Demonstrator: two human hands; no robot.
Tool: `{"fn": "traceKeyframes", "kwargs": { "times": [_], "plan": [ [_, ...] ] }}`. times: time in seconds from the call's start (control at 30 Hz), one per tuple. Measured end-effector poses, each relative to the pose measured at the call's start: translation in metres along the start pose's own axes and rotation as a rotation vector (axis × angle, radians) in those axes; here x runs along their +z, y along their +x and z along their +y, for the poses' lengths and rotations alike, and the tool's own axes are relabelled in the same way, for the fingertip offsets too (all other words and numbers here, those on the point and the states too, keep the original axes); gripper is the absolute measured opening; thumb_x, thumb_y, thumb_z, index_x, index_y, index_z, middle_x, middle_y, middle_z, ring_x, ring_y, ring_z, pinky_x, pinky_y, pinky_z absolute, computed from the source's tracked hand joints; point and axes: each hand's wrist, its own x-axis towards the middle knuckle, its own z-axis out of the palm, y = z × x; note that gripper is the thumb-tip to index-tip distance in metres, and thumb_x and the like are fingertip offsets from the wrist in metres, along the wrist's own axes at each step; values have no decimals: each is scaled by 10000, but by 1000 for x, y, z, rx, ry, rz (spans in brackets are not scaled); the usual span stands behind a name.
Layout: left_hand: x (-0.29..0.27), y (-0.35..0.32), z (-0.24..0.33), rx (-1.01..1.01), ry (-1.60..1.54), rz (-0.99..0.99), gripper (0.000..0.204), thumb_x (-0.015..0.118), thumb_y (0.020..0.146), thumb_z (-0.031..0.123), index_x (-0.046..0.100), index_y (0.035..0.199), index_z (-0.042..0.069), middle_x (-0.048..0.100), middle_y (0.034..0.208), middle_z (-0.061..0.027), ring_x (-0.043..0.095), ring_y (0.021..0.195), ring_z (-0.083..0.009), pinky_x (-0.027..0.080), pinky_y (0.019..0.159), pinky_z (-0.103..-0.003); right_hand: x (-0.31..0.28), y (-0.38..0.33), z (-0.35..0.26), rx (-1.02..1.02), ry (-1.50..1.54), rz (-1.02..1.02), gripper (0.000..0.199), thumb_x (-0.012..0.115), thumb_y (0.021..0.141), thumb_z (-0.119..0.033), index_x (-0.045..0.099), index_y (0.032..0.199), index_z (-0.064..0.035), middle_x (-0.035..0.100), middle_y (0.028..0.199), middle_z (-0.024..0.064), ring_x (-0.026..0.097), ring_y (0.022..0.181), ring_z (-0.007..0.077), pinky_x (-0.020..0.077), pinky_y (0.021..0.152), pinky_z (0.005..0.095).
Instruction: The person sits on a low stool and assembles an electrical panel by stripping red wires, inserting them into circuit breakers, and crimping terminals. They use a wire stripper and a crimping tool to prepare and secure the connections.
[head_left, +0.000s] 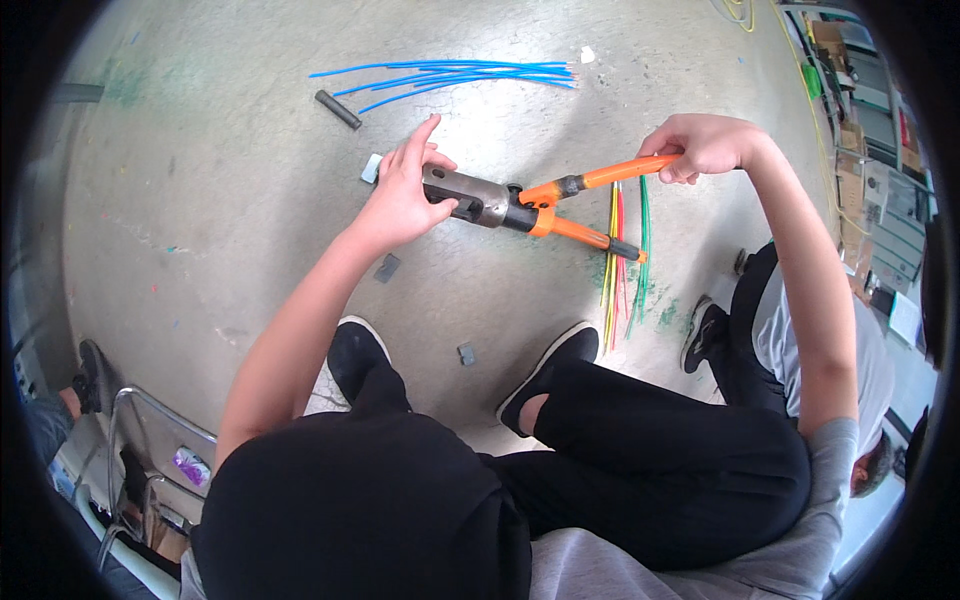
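A hydraulic crimping tool [488, 203] with a dark metal head and two orange handles lies across the space before me, its head to the left. My left hand [402, 192] is around the end of the head, thumb on the near side by the jaw opening and some fingers stretched upward. Whether anything sits inside the jaws is hidden. My right hand [708, 148] grips the end of the raised orange handle [622, 171]. The lower handle [580, 234] slants down to the right, apart from the raised one, and no hand is on it.
Blue wires [450, 76] and a dark cylinder [338, 110] lie on the floor beyond. Yellow and red wires [615, 270] and green wires [643, 250] lie right. Small grey blocks [387, 267] are scattered. Another person [785, 325] crouches at right; a metal-framed chair [165, 424] stands left.
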Motion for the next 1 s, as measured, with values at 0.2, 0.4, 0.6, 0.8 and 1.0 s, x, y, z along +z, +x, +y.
{"fn": "traceKeyframes", "kwargs": {
  "times": [0.2,0.4,0.6,0.8,1.0],
  "plan": [
    [5,8,-10,-156,-55,-98,1122,885,714,113,277,1654,187,642,1336,-80,492,1329,-331,307,1214,-480,4,-1,1,12,73,4,336,701,902,-35,707,1237,-4,644,797,4,578,674,120,498,619,304],
    [11,7,-14,-182,17,-122,1063,896,708,131,385,1634,241,634,1299,-70,476,1309,-317,326,1208,-465,-2,1,0,-12,15,-9,342,711,897,-34,704,1236,4,651,801,6,579,681,116,501,619,300],
    [5,5,-6,-188,59,-133,986,868,731,153,424,1605,246,629,1203,-82,479,1269,-315,318,1198,-466,-5,2,0,4,46,-30,347,716,894,-43,701,1236,13,661,821,15,586,692,118,512,629,302],
    [-20,-14,-17,-159,-3,-37,818,757,776,79,478,1539,175,616,1134,-82,522,1188,-283,383,1144,-419,-3,0,-5,6,8,2,340,701,898,-48,706,1236,-17,665,801,20,576,681,124,501,627,310],
    [-55,-32,-31,-267,-265,61,521,652,867,-15,585,1377,67,625,999,-32,585,919,-126,519,912,-294,-4,1,-7,10,-19,4,337,699,892,-21,711,1229,-8,674,814,19,603,695,127,508,639,313]
  ]
}}
